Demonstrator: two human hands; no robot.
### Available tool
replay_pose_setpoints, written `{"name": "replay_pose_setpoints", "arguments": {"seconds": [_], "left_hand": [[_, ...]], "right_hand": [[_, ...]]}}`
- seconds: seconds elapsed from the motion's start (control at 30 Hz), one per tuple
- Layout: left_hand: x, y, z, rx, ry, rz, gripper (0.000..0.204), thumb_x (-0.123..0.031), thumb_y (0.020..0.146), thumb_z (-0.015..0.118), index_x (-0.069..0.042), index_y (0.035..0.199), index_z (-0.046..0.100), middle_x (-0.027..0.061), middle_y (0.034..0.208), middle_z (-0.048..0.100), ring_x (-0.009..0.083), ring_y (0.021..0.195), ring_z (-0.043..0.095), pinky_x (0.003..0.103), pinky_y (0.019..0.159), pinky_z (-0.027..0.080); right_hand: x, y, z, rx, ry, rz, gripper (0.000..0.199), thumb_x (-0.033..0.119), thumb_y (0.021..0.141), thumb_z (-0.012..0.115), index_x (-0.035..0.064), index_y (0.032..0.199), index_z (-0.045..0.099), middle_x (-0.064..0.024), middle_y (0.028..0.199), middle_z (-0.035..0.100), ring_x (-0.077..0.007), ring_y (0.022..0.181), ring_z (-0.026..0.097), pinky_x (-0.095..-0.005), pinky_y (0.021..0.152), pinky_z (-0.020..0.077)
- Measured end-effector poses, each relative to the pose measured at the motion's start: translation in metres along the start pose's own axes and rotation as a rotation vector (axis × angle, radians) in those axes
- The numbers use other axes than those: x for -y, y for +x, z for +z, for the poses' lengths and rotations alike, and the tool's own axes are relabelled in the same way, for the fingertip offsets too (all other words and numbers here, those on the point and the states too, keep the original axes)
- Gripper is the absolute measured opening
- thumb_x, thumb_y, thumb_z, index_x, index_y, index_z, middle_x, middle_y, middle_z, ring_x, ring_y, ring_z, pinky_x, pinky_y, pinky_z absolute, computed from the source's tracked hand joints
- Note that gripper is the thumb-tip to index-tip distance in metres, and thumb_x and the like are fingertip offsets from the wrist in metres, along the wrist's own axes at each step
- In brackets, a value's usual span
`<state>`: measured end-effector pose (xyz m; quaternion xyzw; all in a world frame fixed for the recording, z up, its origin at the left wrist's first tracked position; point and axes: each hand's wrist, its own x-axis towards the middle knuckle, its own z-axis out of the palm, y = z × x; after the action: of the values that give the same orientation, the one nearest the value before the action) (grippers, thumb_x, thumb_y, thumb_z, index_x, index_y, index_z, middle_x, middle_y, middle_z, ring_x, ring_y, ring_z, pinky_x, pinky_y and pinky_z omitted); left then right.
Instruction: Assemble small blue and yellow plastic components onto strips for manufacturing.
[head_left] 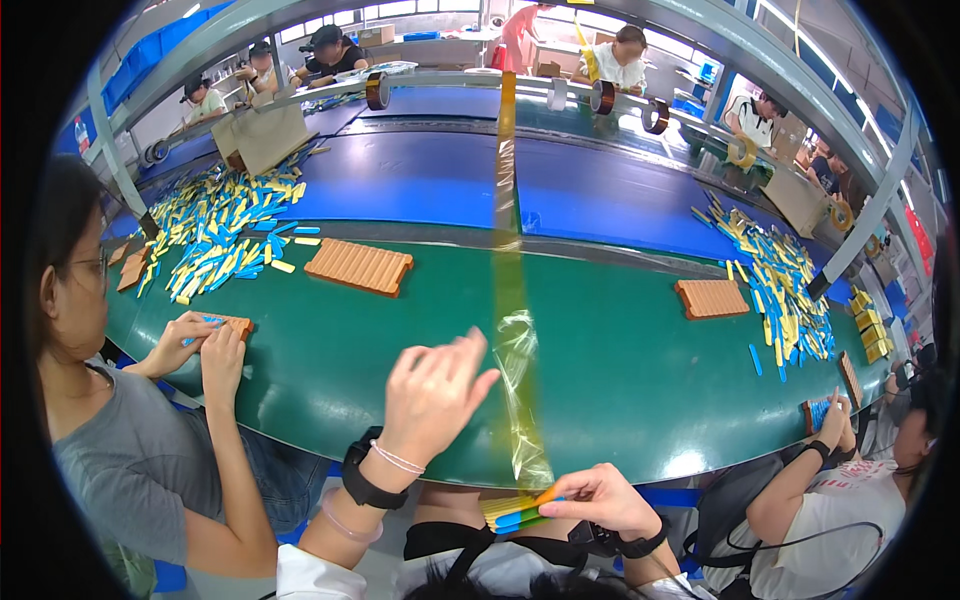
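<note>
Head view. Bundle (508, 517), yellow and blue: lower centre of frame, immediately left of right hand (600, 503), which pinches its right end; long axis roughly crosswise, right end slightly raised. Left hand (432, 400): centre, fingers loosely extended, apparently empty, farther from bundle. Tape (516, 385): long axis top to bottom, lower end at bundle.

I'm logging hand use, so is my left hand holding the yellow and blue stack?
No, your right hand holds the yellow and blue stack, while your left hand is well apart from it, fingers outstretched.
</note>
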<state>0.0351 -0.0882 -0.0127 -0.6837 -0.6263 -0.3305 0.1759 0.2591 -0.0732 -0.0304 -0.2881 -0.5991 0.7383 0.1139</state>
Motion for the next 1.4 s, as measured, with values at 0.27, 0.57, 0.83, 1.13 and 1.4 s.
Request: {"name": "replay_pose_setpoints", "arguments": {"seconds": [0.27, 0.57, 0.83, 1.13, 1.4], "left_hand": [[-0.038, -0.070, -0.029, 0.514, -1.245, -0.613, 0.029, -0.023, 0.090, 0.042, 0.004, 0.094, 0.053, 0.0086, 0.088, 0.056, 0.0150, 0.086, 0.053, 0.028, 0.078, 0.042], [-0.073, -0.118, -0.018, 0.398, -1.545, -0.868, 0.011, -0.003, 0.081, 0.056, 0.003, 0.090, 0.053, 0.0029, 0.089, 0.053, 0.0082, 0.084, 0.052, 0.023, 0.078, 0.043], [-0.048, -0.106, -0.007, 0.412, -1.456, -0.629, 0.014, -0.009, 0.083, 0.055, 0.002, 0.091, 0.054, 0.0048, 0.089, 0.055, 0.0096, 0.082, 0.053, 0.024, 0.075, 0.044], [-0.020, -0.083, 0.019, 0.313, -1.092, -0.526, 0.023, -0.015, 0.089, 0.041, 0.003, 0.090, 0.057, 0.0087, 0.080, 0.061, 0.0144, 0.073, 0.058, 0.026, 0.069, 0.046], [-0.019, -0.088, 0.015, 0.288, -1.106, -0.586, 0.021, -0.009, 0.088, 0.042, 0.004, 0.090, 0.057, 0.0084, 0.086, 0.062, 0.0116, 0.076, 0.058, 0.021, 0.064, 0.044]], "right_hand": [[-0.012, -0.021, 0.020, -0.123, 0.221, -0.077, 0.013, -0.003, 0.077, 0.060, -0.0059, 0.089, 0.061, -0.0051, 0.083, 0.058, -0.0085, 0.066, 0.054, -0.0190, 0.059, 0.0435], [-0.030, -0.030, 0.030, -0.247, 0.229, -0.073, 0.019, 0.004, 0.080, 0.059, -0.0051, 0.097, 0.058, -0.0068, 0.093, 0.059, -0.0112, 0.085, 0.056, -0.0227, 0.076, 0.0463], [-0.026, -0.008, 0.011, -0.170, 0.092, -0.252, 0.013, 0.003, 0.078, 0.060, -0.0050, 0.089, 0.060, -0.0078, 0.089, 0.059, -0.0119, 0.082, 0.056, -0.0224, 0.074, 0.0444], [-0.040, 0.012, -0.047, 0.099, -0.093, -0.444, 0.008, 0.000, 0.073, 0.062, -0.0037, 0.081, 0.062, -0.0109, 0.088, 0.061, -0.0175, 0.083, 0.056, -0.0285, 0.078, 0.0423], [-0.033, 0.009, -0.039, 0.176, -0.157, -0.373, 0.012, 0.000, 0.068, 0.065, -0.0047, 0.079, 0.062, -0.0128, 0.079, 0.062, -0.0211, 0.078, 0.057, -0.0315, 0.074, 0.0433]]}}
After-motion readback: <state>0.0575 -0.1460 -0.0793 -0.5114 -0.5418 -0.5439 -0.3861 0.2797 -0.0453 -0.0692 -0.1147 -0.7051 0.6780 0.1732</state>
